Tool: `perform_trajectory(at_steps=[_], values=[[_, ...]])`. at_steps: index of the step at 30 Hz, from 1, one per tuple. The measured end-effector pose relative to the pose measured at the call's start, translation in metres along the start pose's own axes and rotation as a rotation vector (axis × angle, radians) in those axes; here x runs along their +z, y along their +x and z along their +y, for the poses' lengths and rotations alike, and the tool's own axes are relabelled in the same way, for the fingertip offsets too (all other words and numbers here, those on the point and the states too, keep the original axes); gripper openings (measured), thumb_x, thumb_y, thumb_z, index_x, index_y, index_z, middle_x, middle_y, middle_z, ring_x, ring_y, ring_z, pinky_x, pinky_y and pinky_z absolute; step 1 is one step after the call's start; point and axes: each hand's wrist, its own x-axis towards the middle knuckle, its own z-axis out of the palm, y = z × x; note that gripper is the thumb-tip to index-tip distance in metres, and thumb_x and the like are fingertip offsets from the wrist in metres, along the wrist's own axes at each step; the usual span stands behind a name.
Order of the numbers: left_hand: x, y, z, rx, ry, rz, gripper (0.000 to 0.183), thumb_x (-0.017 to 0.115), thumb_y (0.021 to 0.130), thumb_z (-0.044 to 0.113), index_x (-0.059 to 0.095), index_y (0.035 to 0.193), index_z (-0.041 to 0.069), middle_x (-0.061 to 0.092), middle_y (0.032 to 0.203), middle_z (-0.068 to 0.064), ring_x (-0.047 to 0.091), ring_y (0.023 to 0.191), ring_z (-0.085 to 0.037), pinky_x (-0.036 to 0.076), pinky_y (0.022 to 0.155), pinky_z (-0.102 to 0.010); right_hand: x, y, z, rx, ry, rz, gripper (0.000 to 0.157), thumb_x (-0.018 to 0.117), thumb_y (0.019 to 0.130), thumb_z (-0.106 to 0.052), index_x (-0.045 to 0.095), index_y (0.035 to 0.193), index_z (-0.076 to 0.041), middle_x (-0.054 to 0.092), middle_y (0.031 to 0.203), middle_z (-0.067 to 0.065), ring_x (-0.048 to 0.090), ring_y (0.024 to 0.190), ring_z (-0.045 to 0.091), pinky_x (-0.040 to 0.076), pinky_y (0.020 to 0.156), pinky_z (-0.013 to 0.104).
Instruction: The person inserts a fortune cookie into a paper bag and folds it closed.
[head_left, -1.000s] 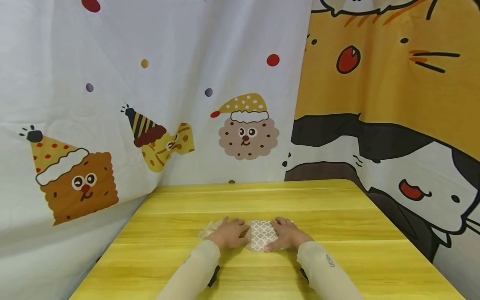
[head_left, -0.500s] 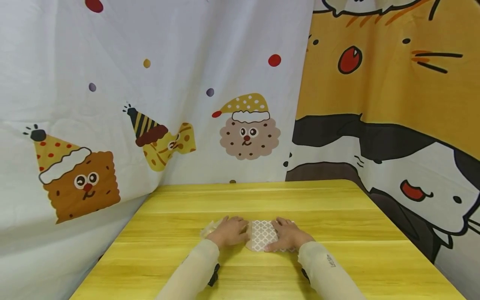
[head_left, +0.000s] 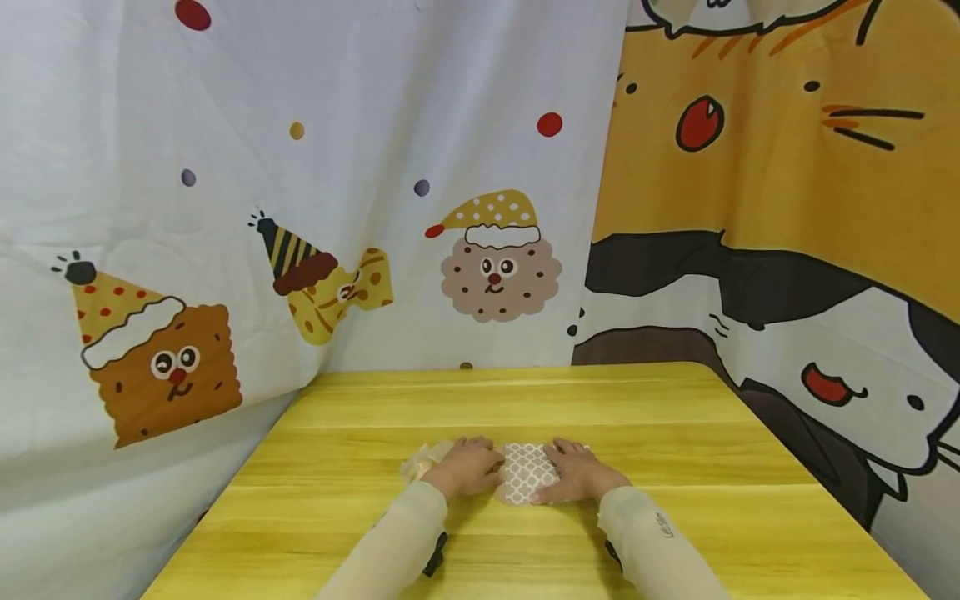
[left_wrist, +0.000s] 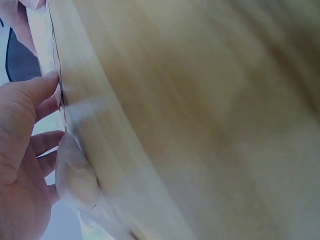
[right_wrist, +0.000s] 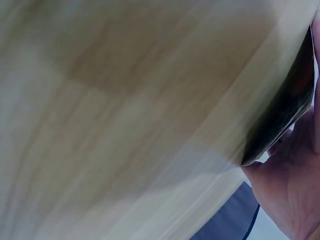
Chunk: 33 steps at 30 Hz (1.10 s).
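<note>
A flat packet point(head_left: 527, 473) with a white-and-beige lattice pattern lies on the wooden table, its kind unclear. My left hand point(head_left: 467, 467) is at its left end; in the left wrist view the thumb and fingers of that hand point(left_wrist: 22, 130) meet the packet's edge. Crumpled translucent film point(head_left: 420, 461) sticks out on the left, with something pale inside it point(left_wrist: 80, 186). Over the right part of the packet, my right hand point(head_left: 579, 475) grips it, thumb at the near edge, fingers at the far edge. A dark, shaded side of the packet point(right_wrist: 280, 117) shows beside the palm in the right wrist view.
The yellow wood-grain table point(head_left: 480, 408) stretches out around both hands. Behind it hangs a white curtain point(head_left: 360, 100) printed with cartoon biscuits, and to the right a cloth point(head_left: 757, 183) with large cartoon animals.
My left hand has shifted slightly right, closer to the patterned part. The right hand stays almost where it was on the packet.
</note>
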Motion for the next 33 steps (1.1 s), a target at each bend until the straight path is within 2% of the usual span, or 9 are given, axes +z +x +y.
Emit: perform_trajectory(at_steps=[4, 14, 21, 27, 33], values=[[-0.001, -0.001, 0.0, -0.015, -0.004, -0.011, 0.036, 0.06, 0.1, 0.036, 0.066, 0.131, 0.019, 0.057, 0.138, -0.012, 0.045, 0.134, -0.03, 0.032, 0.11, -0.056, -0.001, -0.001, -0.001, 0.003, 0.005, -0.003, 0.108, 0.074, 0.077, -0.065, 0.032, 0.154, -0.003, 0.021, 0.159, 0.023, 0.018, 0.145, 0.045, 0.015, 0.114, 0.061], [-0.001, -0.002, -0.003, -0.015, -0.029, -0.028, 0.037, 0.061, 0.099, 0.035, 0.064, 0.134, 0.022, 0.054, 0.141, -0.012, 0.043, 0.136, -0.031, 0.03, 0.11, -0.058, -0.001, 0.002, -0.005, 0.01, -0.042, 0.013, 0.117, 0.079, 0.069, -0.068, 0.032, 0.154, -0.002, 0.024, 0.158, 0.023, 0.021, 0.144, 0.044, 0.015, 0.115, 0.059], [0.003, -0.001, -0.005, -0.01, -0.073, -0.047, 0.041, 0.059, 0.101, 0.034, 0.059, 0.14, 0.025, 0.05, 0.146, -0.009, 0.04, 0.139, -0.028, 0.026, 0.112, -0.058, 0.004, 0.002, -0.007, 0.021, -0.02, 0.028, 0.126, 0.079, 0.062, -0.074, 0.031, 0.154, -0.002, 0.018, 0.159, 0.026, 0.014, 0.147, 0.043, 0.005, 0.114, 0.064], [0.002, -0.001, -0.001, 0.04, -0.089, -0.013, 0.034, 0.056, 0.103, 0.029, 0.063, 0.137, 0.025, 0.054, 0.142, -0.008, 0.044, 0.135, -0.026, 0.027, 0.111, -0.06, 0.008, 0.004, -0.006, 0.031, -0.027, 0.029, 0.127, 0.077, 0.063, -0.076, 0.029, 0.155, -0.003, 0.018, 0.161, 0.022, 0.014, 0.148, 0.04, 0.006, 0.113, 0.065], [-0.001, 0.005, 0.001, 0.026, -0.152, 0.069, 0.03, 0.063, 0.099, 0.019, 0.067, 0.128, 0.012, 0.057, 0.138, -0.014, 0.048, 0.131, -0.03, 0.034, 0.109, -0.054, 0.007, 0.004, -0.006, 0.029, -0.024, 0.02, 0.123, 0.077, 0.066, -0.073, 0.03, 0.155, -0.003, 0.019, 0.161, 0.021, 0.016, 0.147, 0.04, 0.007, 0.114, 0.064]])
